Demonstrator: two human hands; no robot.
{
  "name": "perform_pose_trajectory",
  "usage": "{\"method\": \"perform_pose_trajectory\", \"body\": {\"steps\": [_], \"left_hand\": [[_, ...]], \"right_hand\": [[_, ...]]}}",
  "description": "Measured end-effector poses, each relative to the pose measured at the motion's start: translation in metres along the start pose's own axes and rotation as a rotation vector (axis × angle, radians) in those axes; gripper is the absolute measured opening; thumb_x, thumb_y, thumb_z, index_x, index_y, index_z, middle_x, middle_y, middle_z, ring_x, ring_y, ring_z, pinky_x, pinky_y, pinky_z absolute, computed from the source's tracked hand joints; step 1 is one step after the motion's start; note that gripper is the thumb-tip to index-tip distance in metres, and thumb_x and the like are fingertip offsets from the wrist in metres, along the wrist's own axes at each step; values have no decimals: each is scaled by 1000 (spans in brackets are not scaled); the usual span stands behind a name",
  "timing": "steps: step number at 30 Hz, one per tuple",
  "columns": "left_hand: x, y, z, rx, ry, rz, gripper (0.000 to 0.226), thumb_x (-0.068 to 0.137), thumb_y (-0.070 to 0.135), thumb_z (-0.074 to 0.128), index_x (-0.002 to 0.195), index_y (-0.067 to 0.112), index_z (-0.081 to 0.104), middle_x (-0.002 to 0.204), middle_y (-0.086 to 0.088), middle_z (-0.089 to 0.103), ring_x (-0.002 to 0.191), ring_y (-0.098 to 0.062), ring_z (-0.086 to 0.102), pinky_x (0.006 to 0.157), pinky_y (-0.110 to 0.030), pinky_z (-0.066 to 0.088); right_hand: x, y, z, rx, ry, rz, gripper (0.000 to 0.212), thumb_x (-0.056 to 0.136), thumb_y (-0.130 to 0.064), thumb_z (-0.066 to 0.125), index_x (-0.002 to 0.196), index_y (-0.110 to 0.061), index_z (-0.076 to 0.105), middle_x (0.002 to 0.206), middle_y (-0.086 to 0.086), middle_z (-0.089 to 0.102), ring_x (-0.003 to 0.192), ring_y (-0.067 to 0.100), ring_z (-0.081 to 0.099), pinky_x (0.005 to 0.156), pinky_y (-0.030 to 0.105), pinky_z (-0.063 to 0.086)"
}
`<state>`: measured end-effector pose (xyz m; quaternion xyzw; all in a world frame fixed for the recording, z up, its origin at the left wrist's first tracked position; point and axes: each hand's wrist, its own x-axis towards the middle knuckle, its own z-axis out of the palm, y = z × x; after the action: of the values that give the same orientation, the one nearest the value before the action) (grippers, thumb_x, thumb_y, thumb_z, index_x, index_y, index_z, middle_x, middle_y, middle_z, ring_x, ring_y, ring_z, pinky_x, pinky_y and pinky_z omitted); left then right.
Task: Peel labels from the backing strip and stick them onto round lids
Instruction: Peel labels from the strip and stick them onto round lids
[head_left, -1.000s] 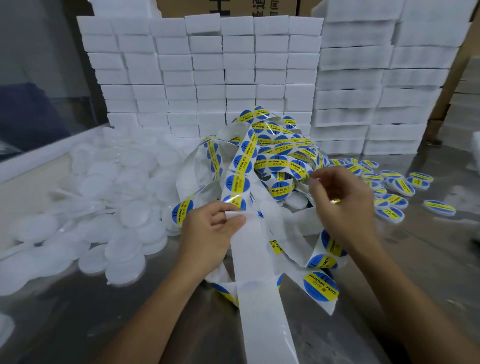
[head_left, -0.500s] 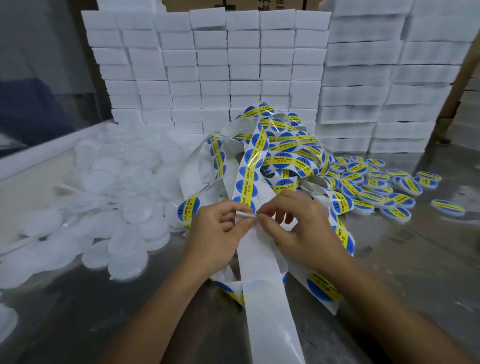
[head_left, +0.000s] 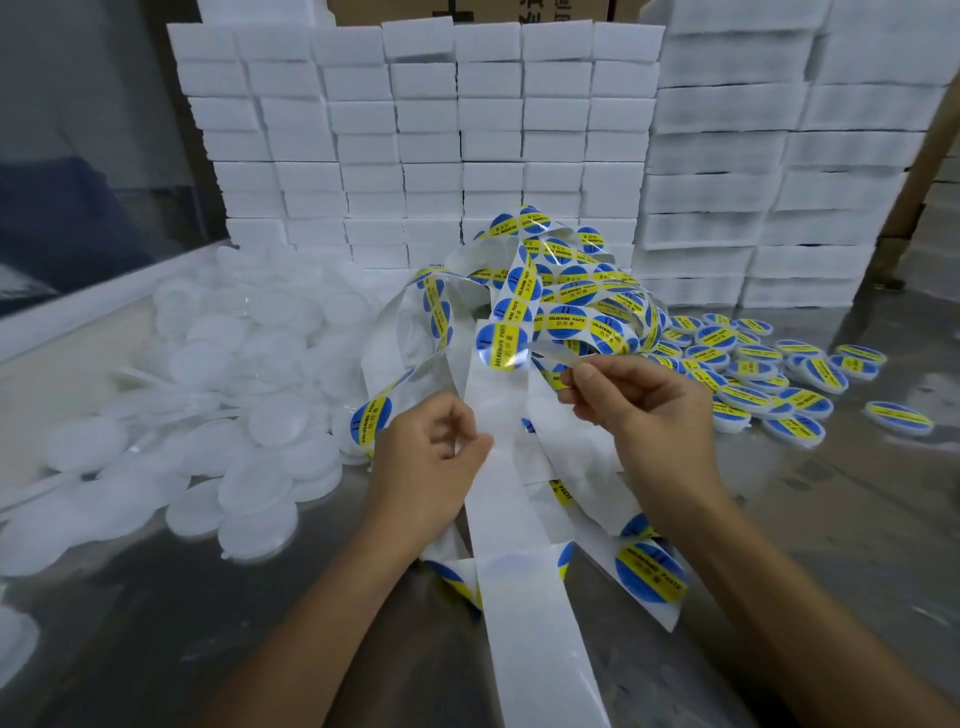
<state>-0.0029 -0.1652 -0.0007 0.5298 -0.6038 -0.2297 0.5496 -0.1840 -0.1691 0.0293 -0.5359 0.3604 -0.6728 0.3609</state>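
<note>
Both hands (head_left: 530, 426) pinch the backing strip (head_left: 511, 499), seemingly peeling, between bare lids (head_left: 249, 374) and labelled lids (head_left: 769, 374).

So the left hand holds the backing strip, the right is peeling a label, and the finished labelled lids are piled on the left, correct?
Not quite. The head view shows the labelled lids piled on the right; the pile on the left is plain white lids. The left hand does hold the backing strip while the right hand peels a label.

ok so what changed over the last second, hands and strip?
The right hand came in from up right, met the left hand at the backing strip, then pulled up and right; it now pinches what looks like a peeled clear piece beside the top label. The left hand kept pinching the strip. The bare lids, labelled lids and white blocks stayed put.
</note>
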Motion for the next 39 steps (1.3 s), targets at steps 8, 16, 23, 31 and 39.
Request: {"method": "perform_pose_trajectory", "body": {"steps": [8, 16, 23, 31, 39], "left_hand": [[-3, 3, 3, 31, -139, -63, 16, 74, 32, 79, 88, 31, 72, 87, 14, 72, 79, -1, 67, 76, -26, 57], [1, 14, -2, -335, 17, -254, 7, 89, 14, 65, 83, 15, 66, 79, -7, 67, 65, -13, 61, 50, -29, 49], [1, 6, 2, -161, 39, -110, 14, 91, 11, 62, 80, 19, 63, 69, -1, 63, 51, -6, 57, 45, -22, 49], [-1, 6, 3, 16, -3, 41, 19, 90, 11, 63, 77, 24, 59, 60, 9, 59, 57, -17, 57, 58, -43, 54], [-1, 5, -1, 20, -37, 50, 18, 91, 15, 62, 77, 27, 60, 59, 16, 61, 49, -9, 55, 53, -25, 44]], "right_hand": [[-11, 5, 15, 51, -194, 79, 20, 87, -1, 67, 88, -18, 78, 83, 6, 78, 81, 17, 74, 74, 23, 57], [-13, 12, 13, -44, -335, 194, 15, 89, -17, 69, 95, -29, 78, 96, 2, 78, 97, 20, 73, 89, 35, 58], [-13, 24, 17, 24, -281, 319, 23, 92, -10, 68, 114, -16, 65, 91, 5, 76, 91, 21, 75, 77, 32, 61], [-13, 33, 16, -18, -298, 372, 11, 95, -14, 64, 105, -16, 68, 90, 7, 77, 88, 21, 75, 78, 35, 62], [-10, 38, 15, 7, -281, 407, 10, 95, -20, 64, 91, -15, 72, 94, 3, 77, 91, 15, 74, 81, 34, 61]]}}
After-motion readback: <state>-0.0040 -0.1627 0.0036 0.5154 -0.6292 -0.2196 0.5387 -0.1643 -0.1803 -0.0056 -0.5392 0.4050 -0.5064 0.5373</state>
